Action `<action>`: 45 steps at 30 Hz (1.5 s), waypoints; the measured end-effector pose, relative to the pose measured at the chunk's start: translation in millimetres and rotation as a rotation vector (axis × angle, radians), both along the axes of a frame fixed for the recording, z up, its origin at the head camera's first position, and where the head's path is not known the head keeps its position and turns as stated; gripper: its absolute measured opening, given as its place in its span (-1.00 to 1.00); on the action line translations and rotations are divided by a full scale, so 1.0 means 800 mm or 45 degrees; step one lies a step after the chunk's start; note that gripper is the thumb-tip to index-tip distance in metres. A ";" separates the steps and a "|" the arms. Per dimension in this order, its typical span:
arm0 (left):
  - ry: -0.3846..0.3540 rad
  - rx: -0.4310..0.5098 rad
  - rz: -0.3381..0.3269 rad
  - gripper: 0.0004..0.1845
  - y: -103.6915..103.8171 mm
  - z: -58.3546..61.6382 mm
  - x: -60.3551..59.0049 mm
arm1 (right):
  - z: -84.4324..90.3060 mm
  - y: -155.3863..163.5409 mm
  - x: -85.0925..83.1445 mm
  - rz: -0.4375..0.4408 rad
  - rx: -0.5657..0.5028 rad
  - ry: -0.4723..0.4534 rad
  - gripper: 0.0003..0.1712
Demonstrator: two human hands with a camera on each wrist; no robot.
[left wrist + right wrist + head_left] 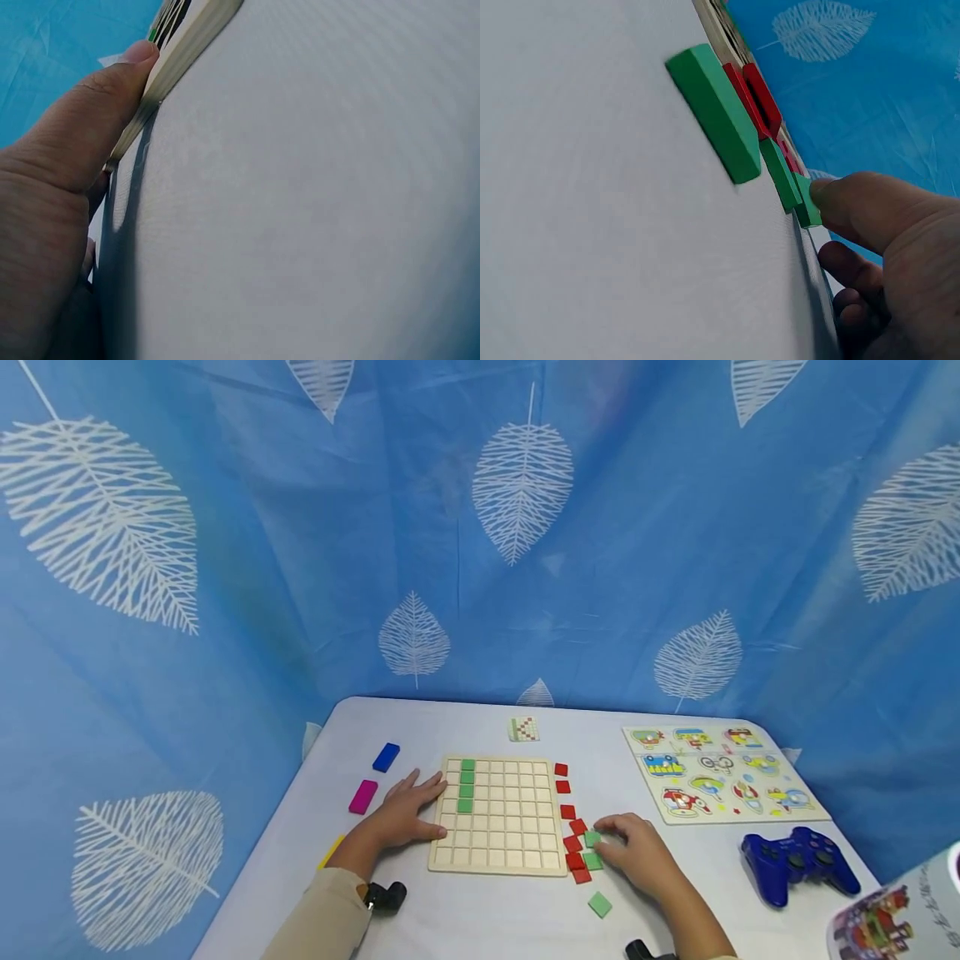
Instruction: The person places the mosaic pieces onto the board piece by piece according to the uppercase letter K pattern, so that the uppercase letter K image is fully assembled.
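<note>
A square wooden grid board (497,817) lies on the table, with several green tiles (466,791) set in one column near its left side. My left hand (405,814) rests at the board's left edge, fingers spread. In the left wrist view its thumb (112,97) touches the board's edge (180,64). To the right of the board, the thumb and index finger of my right hand (636,852) pinch a green tile (592,839) at its edge. Two more loose green tiles (600,904) and several red tiles (574,861) lie nearby.
A small pattern card (523,729) lies behind the board. Blue (386,757) and magenta (363,797) blocks are at the left. On the right are a picture puzzle board (723,774), a blue game controller (799,864) and a white printed container (900,914).
</note>
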State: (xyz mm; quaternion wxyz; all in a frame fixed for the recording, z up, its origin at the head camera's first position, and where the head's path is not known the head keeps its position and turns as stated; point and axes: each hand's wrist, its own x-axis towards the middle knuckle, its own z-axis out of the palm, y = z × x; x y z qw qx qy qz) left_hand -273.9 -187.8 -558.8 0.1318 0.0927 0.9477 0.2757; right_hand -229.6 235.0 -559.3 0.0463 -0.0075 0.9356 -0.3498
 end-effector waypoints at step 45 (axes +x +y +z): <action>0.010 -0.014 -0.030 0.01 -0.003 0.000 0.003 | 0.009 -0.250 -0.026 0.344 -0.060 0.116 -0.87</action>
